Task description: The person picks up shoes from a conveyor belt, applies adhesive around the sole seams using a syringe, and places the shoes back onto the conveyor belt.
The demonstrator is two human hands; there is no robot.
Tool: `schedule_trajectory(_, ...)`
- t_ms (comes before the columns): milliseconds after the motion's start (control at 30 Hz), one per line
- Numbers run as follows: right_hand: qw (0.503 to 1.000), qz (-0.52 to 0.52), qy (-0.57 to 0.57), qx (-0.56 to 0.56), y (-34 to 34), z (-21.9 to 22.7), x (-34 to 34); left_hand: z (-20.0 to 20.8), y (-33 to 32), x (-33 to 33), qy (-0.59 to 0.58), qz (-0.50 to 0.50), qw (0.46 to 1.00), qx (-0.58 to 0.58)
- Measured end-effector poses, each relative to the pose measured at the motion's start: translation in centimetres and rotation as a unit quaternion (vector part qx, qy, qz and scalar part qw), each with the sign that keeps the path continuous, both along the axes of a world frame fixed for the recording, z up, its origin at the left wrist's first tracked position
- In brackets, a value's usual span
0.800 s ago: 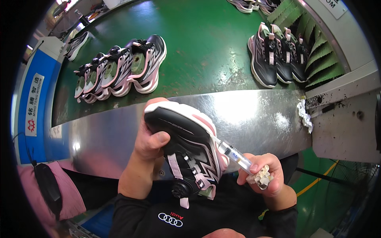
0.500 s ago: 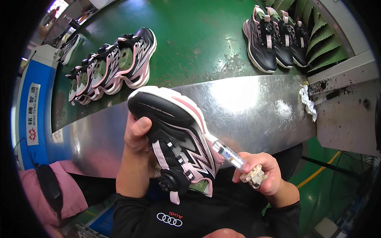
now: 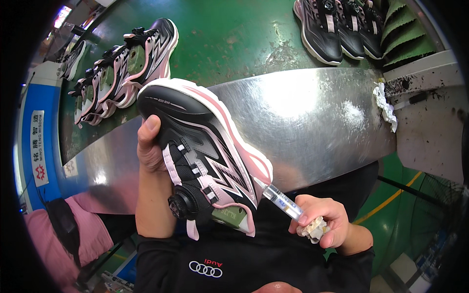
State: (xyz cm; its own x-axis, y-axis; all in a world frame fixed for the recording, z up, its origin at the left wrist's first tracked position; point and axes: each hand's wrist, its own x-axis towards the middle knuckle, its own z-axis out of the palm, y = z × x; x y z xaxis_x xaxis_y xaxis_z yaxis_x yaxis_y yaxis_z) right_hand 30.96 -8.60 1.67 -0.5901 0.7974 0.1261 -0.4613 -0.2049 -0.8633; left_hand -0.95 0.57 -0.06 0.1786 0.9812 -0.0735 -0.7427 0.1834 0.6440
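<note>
My left hand [image 3: 150, 141] is closed around the toe end of a black and pink sneaker [image 3: 195, 129], thumb on the upper. The sneaker is tilted, its toe pointing away from me and its white and pink sole to the right. A round black lacing dial and a green piece inside the collar show at the near end. My right hand [image 3: 334, 215] grips a clear syringe [image 3: 283, 204], whose thin tip meets the sneaker along the line between upper and sole, toward the heel. A crumpled off-white wad [image 3: 314, 229] is also held in the right fingers.
A row of similar sneakers [image 3: 146, 58] stands at the far left on the green table [image 3: 229, 29]. More sneakers [image 3: 320, 36] sit at the far right beside green flaps [image 3: 408, 36]. A metal plate [image 3: 317, 112] lies in front, with crumpled white paper [image 3: 385, 107] at its right edge.
The sneaker has shifted left and turned slightly in my left hand. The syringe tip has moved along the sole line toward the heel. The camera view has also shifted a little.
</note>
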Motion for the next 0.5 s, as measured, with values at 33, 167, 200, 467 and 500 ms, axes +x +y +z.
schedule_trajectory(33, 1.0, -0.001, 0.0, -0.003, -0.1, -0.1, 0.1, 0.1, 0.0, 0.2, -0.014, 0.023, 0.999, -0.024)
schedule_trajectory(167, 1.0, -0.006, -0.009, 0.021, -0.6, -0.6, 0.3, 0.4, 0.1, 0.8, -0.058, 0.028, 0.996, -0.059)
schedule_trajectory(200, 0.999, -0.01, -0.013, 0.031, -0.7, -0.7, 0.4, 0.3, 0.1, 0.6, -0.046, 0.025, 0.997, -0.056)
schedule_trajectory(467, 0.998, -0.032, -0.021, 0.055, -1.2, -1.8, 0.7, -0.5, 0.6, -0.2, -0.009, 0.057, 0.995, -0.081)
schedule_trajectory(500, 0.997, -0.035, -0.023, 0.06, -1.2, -1.9, 0.7, -0.5, 0.6, -0.1, -0.006, 0.055, 0.995, -0.083)
